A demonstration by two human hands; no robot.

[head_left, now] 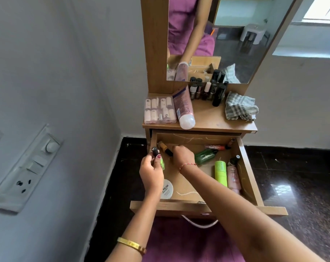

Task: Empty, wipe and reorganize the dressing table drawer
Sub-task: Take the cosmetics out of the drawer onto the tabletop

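The wooden drawer (252,176) of the dressing table is pulled open. My left hand (151,173) grips a bright green nail polish bottle (162,163) with a black cap over the drawer's left edge. My right hand (183,156) reaches into the back left of the drawer, its fingers curled at a tan bottle with a black cap (164,147); I cannot tell whether it has hold of it. Inside lie a green bottle (204,156), a lime tube (221,173), a pink bottle (233,176), a red tube (215,147) and a white round tin (167,189).
On the tabletop (207,118) sit a clear case of small bottles (158,110), a pink tube (185,108), several dark bottles (207,91) and a checked cloth (239,106). A mirror (236,35) stands behind. A wall with a switch panel (26,171) is at left.
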